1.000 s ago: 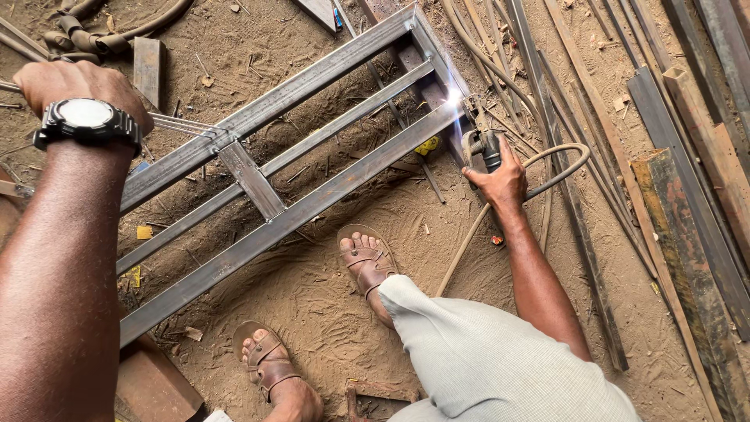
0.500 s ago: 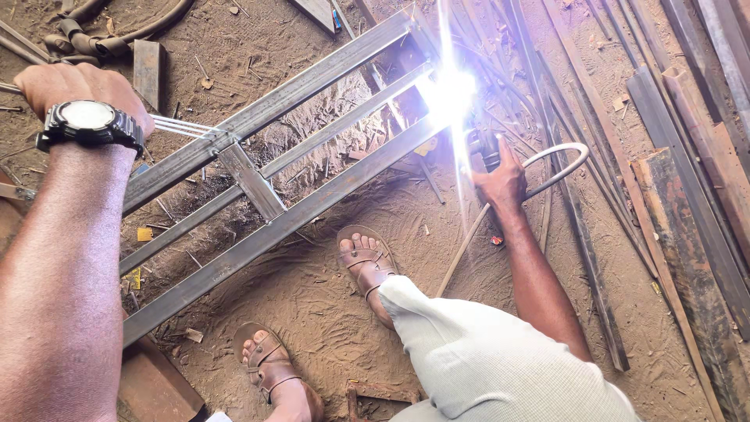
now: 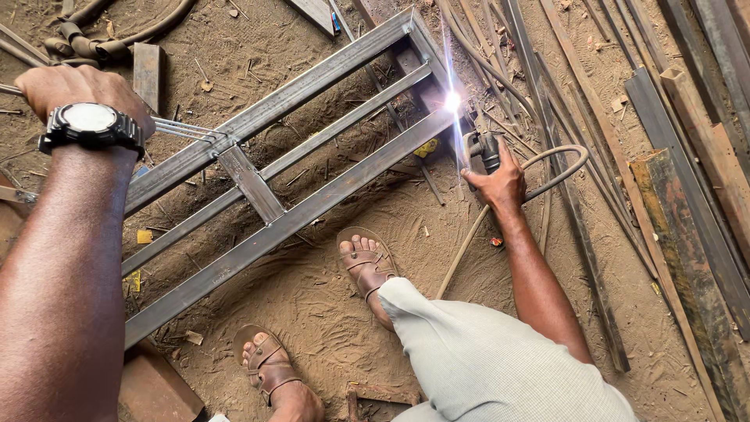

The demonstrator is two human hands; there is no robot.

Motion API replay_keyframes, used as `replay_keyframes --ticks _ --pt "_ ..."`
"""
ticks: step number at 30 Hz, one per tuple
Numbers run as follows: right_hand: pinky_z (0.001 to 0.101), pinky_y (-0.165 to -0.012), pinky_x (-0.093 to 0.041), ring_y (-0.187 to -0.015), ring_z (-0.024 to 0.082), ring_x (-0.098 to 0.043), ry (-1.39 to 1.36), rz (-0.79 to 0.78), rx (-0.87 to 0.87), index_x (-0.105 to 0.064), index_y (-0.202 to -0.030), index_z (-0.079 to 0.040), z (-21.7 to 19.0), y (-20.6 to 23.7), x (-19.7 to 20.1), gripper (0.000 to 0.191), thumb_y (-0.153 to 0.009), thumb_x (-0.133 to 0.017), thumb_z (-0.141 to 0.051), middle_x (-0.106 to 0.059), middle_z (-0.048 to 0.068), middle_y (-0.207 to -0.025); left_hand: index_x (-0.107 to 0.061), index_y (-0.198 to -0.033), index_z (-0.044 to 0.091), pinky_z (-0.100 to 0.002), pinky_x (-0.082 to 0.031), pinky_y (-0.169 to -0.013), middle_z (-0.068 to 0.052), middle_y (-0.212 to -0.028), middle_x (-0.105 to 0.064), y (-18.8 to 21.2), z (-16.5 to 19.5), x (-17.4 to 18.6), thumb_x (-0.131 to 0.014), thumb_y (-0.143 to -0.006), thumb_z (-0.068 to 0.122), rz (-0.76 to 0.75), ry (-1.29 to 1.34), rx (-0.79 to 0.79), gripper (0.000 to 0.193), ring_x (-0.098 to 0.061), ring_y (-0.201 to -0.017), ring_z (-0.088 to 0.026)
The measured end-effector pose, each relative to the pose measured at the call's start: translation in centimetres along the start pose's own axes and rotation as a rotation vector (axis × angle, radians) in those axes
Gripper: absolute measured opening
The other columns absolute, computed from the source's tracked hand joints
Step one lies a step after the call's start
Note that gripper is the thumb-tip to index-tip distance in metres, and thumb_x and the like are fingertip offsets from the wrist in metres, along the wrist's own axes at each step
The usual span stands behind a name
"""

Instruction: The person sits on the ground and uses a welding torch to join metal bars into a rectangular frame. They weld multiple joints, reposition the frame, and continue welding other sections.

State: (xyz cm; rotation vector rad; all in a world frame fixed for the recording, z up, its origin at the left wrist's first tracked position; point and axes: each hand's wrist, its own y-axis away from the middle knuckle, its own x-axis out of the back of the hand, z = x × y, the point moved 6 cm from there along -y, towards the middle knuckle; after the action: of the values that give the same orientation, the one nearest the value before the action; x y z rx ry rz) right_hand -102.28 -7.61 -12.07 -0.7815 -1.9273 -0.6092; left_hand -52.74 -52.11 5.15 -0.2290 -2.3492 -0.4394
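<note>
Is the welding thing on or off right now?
On. A bright white spark glows where the welding holder, in the right hand, meets the metal frame.

The left hand (image 3: 78, 90) is raised near the upper left, fist closed, knuckles up, a black watch (image 3: 90, 125) on its wrist, the forearm running down the left side. The right hand (image 3: 496, 184) reaches far forward, arm nearly straight, fingers clenched. Both sandalled feet (image 3: 363, 262) rest on the sandy ground (image 3: 328, 305).

Down at your feet, brown sandals (image 3: 367, 266) on sandy ground (image 3: 328, 312). Off to your right, long metal bars (image 3: 562, 156) and rusty planks (image 3: 687, 258) lie side by side; a coiled hose (image 3: 117, 39) sits top left.
</note>
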Motion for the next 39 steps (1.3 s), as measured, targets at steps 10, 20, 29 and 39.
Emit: replay_keyframes --ticks 10,20,29,39 --pt "0.0543 -0.094 -0.056 -0.117 0.037 -0.065 -0.009 -0.002 0.012 -0.039 -0.158 0.000 0.6 0.2 -0.2 0.110 -0.075 -0.093 -0.049 -0.064 0.027 -0.131 -0.083 -0.112 0.018 -0.050 -0.051 -0.065 -0.008 -0.100 -0.079 0.4 0.2 -0.1 -0.063 -0.096 0.044 -0.024 -0.034 -0.026 0.036 -0.075 -0.085 -0.025" --pt "0.0437 -0.073 -0.062 -0.092 0.028 -0.070 -0.079 0.046 0.050 -0.037 -0.160 -0.001 1.0 0.0 -0.6 0.111 -0.073 -0.095 -0.039 -0.068 0.020 -0.112 -0.081 -0.117 0.020 -0.048 -0.053 -0.064 -0.011 -0.103 -0.082 -0.1 0.3 -0.4 -0.062 -0.096 0.047 -0.014 -0.034 0.020 0.040 -0.077 -0.089 -0.026" --pt "0.0486 -0.079 -0.061 -0.095 0.029 -0.070 -0.030 0.025 0.048 -0.035 -0.160 0.000 0.5 0.1 -0.3 0.114 -0.072 -0.094 -0.044 -0.068 0.020 -0.113 -0.083 -0.113 0.020 -0.050 -0.052 -0.062 -0.010 -0.098 -0.084 -0.4 0.4 -0.3 -0.060 -0.096 0.048 0.008 -0.102 0.024 0.039 -0.078 -0.083 -0.027" --pt "0.0512 -0.087 -0.059 -0.109 0.034 -0.068 -0.017 0.045 0.089 -0.035 -0.158 0.004 0.9 -0.1 -0.8 0.116 -0.072 -0.095 -0.046 -0.065 0.028 -0.125 -0.082 -0.112 0.022 -0.052 -0.050 -0.060 -0.010 -0.099 -0.083 -0.3 0.4 -0.3 -0.065 -0.089 0.052 0.035 -0.125 0.043 0.042 -0.078 -0.085 -0.028"
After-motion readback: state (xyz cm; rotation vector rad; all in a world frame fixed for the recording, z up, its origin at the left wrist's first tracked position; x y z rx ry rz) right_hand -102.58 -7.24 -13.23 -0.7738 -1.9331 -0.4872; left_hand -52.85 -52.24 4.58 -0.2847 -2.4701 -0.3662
